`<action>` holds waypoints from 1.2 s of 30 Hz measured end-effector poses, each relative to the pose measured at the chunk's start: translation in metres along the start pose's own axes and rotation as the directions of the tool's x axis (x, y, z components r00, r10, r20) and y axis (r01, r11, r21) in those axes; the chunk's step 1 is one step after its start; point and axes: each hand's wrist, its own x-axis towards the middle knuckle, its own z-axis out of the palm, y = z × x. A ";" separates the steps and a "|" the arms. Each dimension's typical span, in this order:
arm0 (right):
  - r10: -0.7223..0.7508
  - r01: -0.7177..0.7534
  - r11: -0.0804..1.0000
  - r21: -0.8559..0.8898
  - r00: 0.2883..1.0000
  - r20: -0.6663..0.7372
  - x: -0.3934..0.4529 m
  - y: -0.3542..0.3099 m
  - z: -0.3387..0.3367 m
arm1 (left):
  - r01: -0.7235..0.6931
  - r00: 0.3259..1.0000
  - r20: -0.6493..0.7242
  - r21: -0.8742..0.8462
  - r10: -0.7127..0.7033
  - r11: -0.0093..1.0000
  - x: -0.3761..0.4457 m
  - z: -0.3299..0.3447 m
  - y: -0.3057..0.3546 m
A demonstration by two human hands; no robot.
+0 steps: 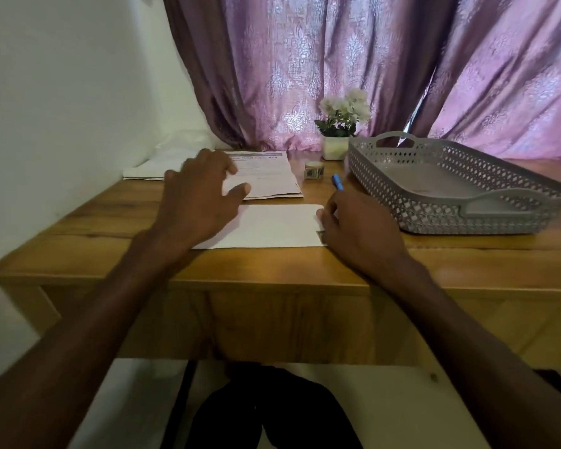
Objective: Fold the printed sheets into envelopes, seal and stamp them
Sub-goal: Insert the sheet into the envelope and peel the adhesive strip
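A folded white sheet (272, 226) lies flat on the wooden desk (272, 270) in front of me. My right hand (357, 233) rests on its right edge, fingers curled over the paper. My left hand (198, 196) hovers with fingers spread above the sheet's left end and over the stack of printed sheets (266, 176) behind it; it holds nothing. A small roll of stamps (314, 170) sits right of the stack. A blue pen or glue stick (337, 182) lies just beyond my right hand. White envelopes (153, 166) lie at the far left.
A grey perforated tray (450, 186) with handles stands at the right of the desk. A small white pot of white flowers (340, 124) is at the back, against pink curtains (370, 59). A white wall borders the left side.
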 end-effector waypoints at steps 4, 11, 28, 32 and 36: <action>-0.029 0.029 0.999 -0.039 1.000 0.002 -0.001 -0.002 -0.001 | 0.467 0.876 -0.130 -0.010 -0.464 0.884 -0.049 -0.029 -0.021; -0.006 0.008 0.999 -0.043 1.000 0.029 -0.006 -0.006 -0.008 | 0.624 0.778 -0.087 0.232 -0.622 0.746 -0.058 -0.028 -0.008; -0.020 0.020 0.998 -0.065 1.000 0.008 -0.004 -0.006 -0.008 | 0.420 0.857 -0.165 -0.326 -0.488 0.847 -0.069 -0.041 -0.020; -0.092 0.092 0.996 -0.006 0.990 -0.104 0.002 -0.003 -0.011 | 0.416 0.785 -0.148 -0.593 -0.602 0.689 -0.064 -0.044 -0.022; -0.228 0.236 0.971 0.034 0.961 -0.159 0.025 -0.011 -0.022 | 0.299 0.777 -0.082 -0.824 -0.624 0.481 -0.063 -0.048 -0.028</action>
